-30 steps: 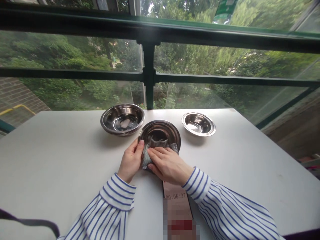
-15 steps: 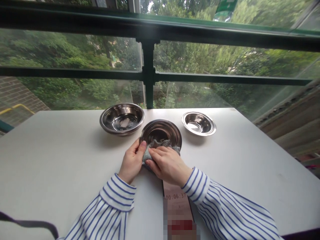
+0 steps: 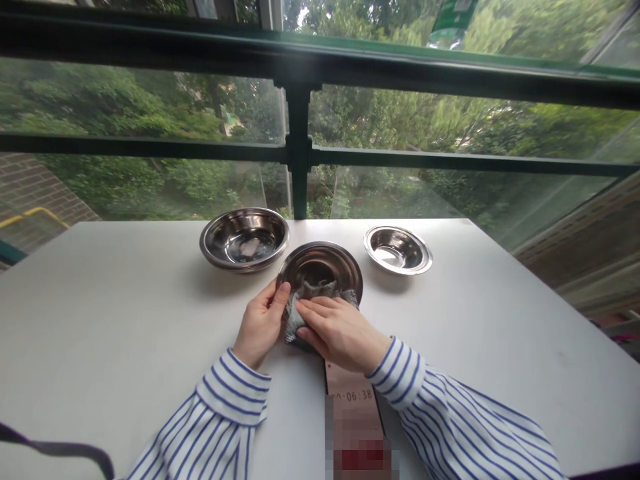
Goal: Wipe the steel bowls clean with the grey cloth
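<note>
Your left hand [image 3: 259, 325] pinches the bowl [image 3: 327, 255]; your right hand [image 3: 343, 333], fingers together, grips the cloth [image 3: 294, 325] against it, partly hiding the phone [image 3: 354, 381]. A basin [image 3: 217, 250] and dish [image 3: 413, 250] stand beyond.

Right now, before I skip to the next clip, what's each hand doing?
Left hand: closed on the bowl's rim, thumb on top.
Right hand: holding the cloth against the bowl, fingers laid over it.

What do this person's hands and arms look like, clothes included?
Both arms wear loose white sleeves with thin blue stripes, ending in striped cuffs at the wrists. The left hand and right hand are bare; no gloves or rings show.
</note>
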### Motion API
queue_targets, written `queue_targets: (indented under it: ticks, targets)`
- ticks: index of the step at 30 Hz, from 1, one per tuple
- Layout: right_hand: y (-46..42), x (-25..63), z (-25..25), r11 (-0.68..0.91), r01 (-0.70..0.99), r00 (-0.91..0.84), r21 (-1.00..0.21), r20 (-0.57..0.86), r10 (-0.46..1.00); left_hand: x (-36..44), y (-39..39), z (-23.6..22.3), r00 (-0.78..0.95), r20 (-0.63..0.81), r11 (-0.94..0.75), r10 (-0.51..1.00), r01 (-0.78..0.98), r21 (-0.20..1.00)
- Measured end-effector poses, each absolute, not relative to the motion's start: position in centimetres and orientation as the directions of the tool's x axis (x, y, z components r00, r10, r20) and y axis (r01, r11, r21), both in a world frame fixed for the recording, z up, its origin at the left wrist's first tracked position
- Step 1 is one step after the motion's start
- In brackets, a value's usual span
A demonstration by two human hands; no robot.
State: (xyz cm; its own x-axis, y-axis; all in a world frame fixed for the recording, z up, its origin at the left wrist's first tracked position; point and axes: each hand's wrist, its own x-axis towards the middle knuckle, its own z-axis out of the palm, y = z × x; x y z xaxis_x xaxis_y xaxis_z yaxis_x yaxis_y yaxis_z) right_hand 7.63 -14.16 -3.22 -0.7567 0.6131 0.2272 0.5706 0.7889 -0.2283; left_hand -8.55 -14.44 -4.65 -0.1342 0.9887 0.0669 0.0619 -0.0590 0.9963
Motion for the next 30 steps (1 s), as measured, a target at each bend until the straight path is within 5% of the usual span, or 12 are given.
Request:
queue_targets:
  ticks: [6,25,30]
  targets:
    - [-14.1,9.9,-2.1,0.835,0.518,-0.829,-0.185,0.131,0.543,-8.5,-14.3,-4.8,-0.127,0.111,-0.103,0.986,0.064,0.993]
    - [-13.6,8.6,-2.8,0.845,0.487,-0.823,-0.222,0.208,0.529,-8.6,-14.3,-5.0,-0.168,0.083,-0.058,0.982,0.147,0.987]
    - [-13.7,9.9,-1.9,0.839,0.507,-0.835,-0.198,0.130,0.535,-8.6,-14.1,-4.9,-0.139,0.098,-0.084,0.985,0.104,0.991]
